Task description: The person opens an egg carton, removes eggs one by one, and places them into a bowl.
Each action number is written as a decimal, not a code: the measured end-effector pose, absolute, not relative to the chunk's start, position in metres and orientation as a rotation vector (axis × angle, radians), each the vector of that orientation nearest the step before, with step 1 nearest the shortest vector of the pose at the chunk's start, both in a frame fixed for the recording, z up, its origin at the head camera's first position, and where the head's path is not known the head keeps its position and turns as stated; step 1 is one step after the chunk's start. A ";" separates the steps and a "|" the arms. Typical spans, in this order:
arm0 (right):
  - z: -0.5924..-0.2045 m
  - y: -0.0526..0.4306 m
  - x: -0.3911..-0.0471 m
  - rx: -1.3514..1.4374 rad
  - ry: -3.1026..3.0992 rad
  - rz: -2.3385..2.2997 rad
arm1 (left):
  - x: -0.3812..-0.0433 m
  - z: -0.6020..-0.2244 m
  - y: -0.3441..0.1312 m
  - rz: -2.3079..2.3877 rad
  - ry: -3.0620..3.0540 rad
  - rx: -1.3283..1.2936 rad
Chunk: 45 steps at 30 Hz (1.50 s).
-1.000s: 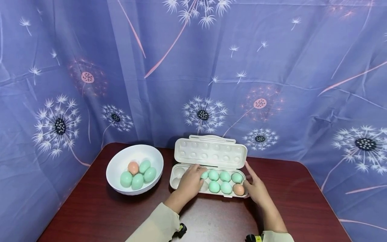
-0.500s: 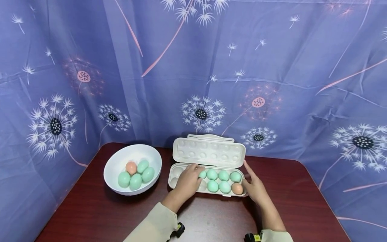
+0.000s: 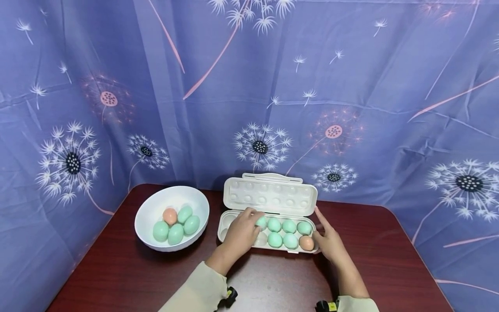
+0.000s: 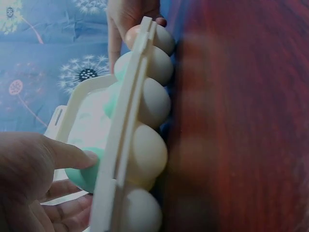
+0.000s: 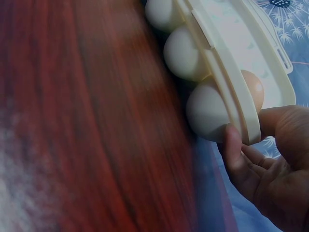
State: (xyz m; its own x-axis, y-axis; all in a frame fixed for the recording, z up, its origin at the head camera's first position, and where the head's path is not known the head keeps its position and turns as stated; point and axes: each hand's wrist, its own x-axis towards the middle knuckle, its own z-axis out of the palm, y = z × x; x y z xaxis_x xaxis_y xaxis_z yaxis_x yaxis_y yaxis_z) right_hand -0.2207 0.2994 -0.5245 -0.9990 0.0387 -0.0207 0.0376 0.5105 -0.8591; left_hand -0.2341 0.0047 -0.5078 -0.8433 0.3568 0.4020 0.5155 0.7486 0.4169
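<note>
A cream plastic egg carton with two rows of wells (image 5: 232,79) sits near the far edge of the dark red wooden table (image 3: 273,281), its dimpled lid (image 3: 270,197) tilted back. Its back row shows a pale green egg (image 3: 260,222) pinched between the left hand's (image 3: 241,232) thumb and fingers, low at its well; whether it is fully seated cannot be told. Five other pale green eggs (image 3: 289,225) fill wells to its right, three behind and two in front, with an orange-brown egg (image 3: 306,243) at the front right end. One bare front well shows beside the left hand, which partly hides the wells at the left end.

The right hand (image 3: 331,245) grips the carton's right end, its digits above and below the rim.

A round white bowl (image 3: 146,219) holds four green eggs (image 3: 175,234) and one orange egg (image 3: 169,216). It stands near the table's far left corner, a strip of wood separating it from the carton. More tabletop stretches rightward and toward the person; the blue dandelion-print curtain (image 3: 351,65) rises close behind.
</note>
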 end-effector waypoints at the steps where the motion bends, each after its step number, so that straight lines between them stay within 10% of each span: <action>1: -0.524 0.300 -0.221 -0.066 -2.731 1.551 | -0.233 -0.506 0.004 -0.765 -2.654 -0.672; 45: -0.522 0.298 -0.219 -0.059 -2.742 1.535 | -0.191 -0.456 -0.117 -1.003 -2.515 -0.178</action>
State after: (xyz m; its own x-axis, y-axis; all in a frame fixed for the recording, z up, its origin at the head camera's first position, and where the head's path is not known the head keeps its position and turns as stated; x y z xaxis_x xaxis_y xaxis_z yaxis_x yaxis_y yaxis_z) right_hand -0.2194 0.2980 -0.5224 -0.9993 0.0323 -0.0194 0.0334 0.5221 -0.8522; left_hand -0.1911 -0.1172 -0.4561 -0.9015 -0.0374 0.4312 0.2696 0.7308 0.6271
